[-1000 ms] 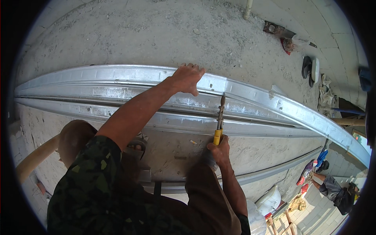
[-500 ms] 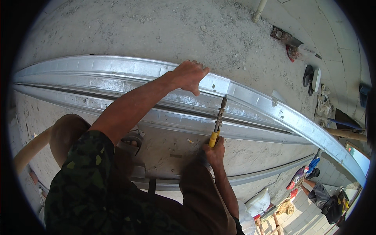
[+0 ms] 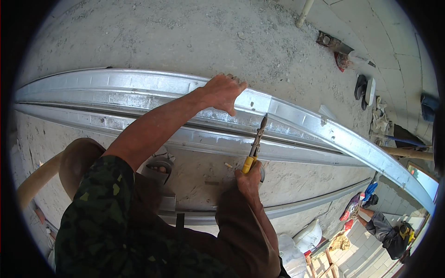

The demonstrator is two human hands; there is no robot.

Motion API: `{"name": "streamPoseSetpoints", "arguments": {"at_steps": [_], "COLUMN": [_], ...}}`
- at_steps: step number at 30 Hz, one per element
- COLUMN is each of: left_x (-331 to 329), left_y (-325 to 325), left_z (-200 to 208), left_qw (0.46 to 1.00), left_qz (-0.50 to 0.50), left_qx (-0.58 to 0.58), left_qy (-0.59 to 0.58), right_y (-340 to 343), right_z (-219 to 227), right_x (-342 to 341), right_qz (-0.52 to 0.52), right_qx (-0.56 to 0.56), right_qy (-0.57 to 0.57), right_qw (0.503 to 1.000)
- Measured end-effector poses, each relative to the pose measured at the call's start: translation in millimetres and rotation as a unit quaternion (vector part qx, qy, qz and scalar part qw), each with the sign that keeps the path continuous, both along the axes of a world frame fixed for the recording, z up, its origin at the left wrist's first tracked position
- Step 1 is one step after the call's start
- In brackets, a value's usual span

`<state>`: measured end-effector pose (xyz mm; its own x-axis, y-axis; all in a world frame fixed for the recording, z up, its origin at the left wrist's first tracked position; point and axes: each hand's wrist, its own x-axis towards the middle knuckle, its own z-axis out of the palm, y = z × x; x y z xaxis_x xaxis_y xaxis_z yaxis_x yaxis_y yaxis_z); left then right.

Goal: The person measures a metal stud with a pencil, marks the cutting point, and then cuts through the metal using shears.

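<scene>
A long shiny metal channel (image 3: 296,113) crosses in front of me, bending down to the right. My left hand (image 3: 222,94) is closed over it, fingers over the far edge and thumb on the near side. My right hand (image 3: 249,181) grips yellow-handled metal snips (image 3: 257,139) from below. Their jaws point up and touch the channel's near edge, by a seam where the surface changes brightness. Whether the jaws are apart is too small to tell. Under and beside this channel lie more metal channels (image 3: 199,139), roughly parallel to it.
A hand saw (image 3: 336,44) and dark footwear (image 3: 361,87) lie on the dusty concrete floor (image 3: 185,37) at far right. Another metal length (image 3: 296,211) runs close to my legs. At lower right are a white sack (image 3: 308,236) and another person (image 3: 389,236).
My right hand and the snips' handles have shifted slightly left, tilting the tool more, while its tip stays at the channel's edge. My left hand keeps its hold.
</scene>
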<state>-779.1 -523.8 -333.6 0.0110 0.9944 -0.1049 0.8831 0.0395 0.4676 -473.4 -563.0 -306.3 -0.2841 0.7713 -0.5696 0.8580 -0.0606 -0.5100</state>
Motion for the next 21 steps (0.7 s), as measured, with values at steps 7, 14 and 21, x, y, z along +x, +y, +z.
{"name": "streamPoseSetpoints", "arguments": {"at_steps": [7, 14, 21], "left_x": [5, 13, 26], "left_y": [-6, -21, -23], "left_z": [3, -1, -4], "left_qw": [1.000, 1.000, 1.000], "left_qz": [-0.010, -0.006, -0.012], "left_qx": [-0.014, 0.012, -0.008], "left_qy": [-0.005, 0.007, 0.003], "right_y": [-9, -18, -30], "right_z": [-17, -1, 15], "right_x": [18, 17, 26], "right_qz": [0.031, 0.028, 0.012], "right_qx": [0.076, 0.054, 0.046], "right_qy": [0.024, -0.018, -0.037], "right_qw": [0.996, 0.998, 0.998]}}
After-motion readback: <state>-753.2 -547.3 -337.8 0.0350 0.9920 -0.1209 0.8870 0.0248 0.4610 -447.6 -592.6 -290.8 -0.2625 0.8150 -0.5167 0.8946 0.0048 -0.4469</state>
